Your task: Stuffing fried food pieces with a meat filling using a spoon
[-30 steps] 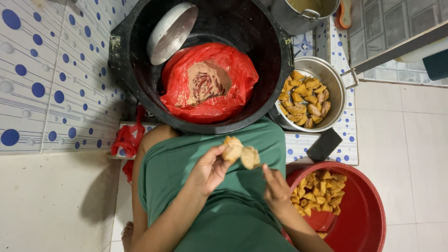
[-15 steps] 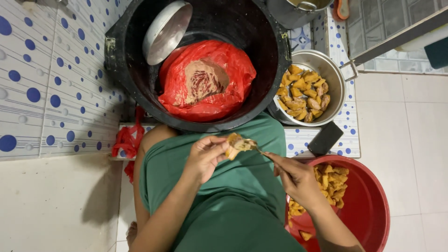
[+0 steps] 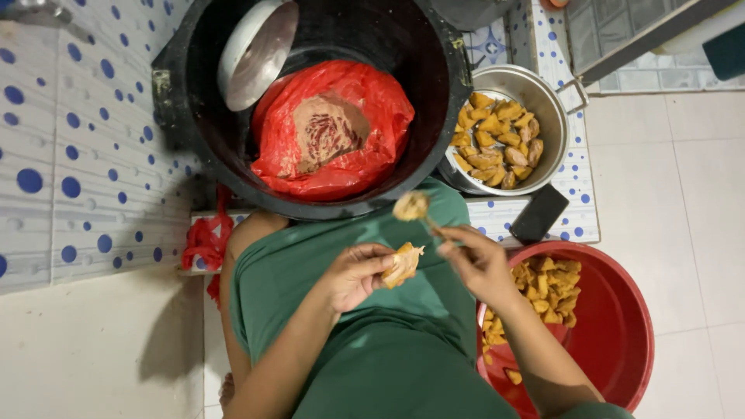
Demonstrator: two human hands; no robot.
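Note:
My left hand (image 3: 353, 273) holds a split golden fried piece (image 3: 403, 264) over my green-clad lap. My right hand (image 3: 479, 264) grips a thin spoon handle, and the spoon (image 3: 412, 206) carries a lump of brownish filling above and just beyond the piece. Ahead sits a big black tub (image 3: 434, 147) holding a red plastic bag (image 3: 372, 101) of brown filling paste (image 3: 326, 128) and a white bowl (image 3: 256, 50). To the right stand a metal pot (image 3: 547, 101) with stacked fried pieces and a red basin (image 3: 621, 341) with more pieces.
A black phone (image 3: 539, 213) lies on the dotted tile ledge between the pot and the basin. A crumpled red bag (image 3: 206, 240) hangs at the left of my lap. Blue-dotted tiles cover the left side; plain floor tiles lie at right.
My right hand took up the spoon, and it now lifts a lump of filling away from the piece towards the tub. The left hand kept the piece, shifting slightly lower.

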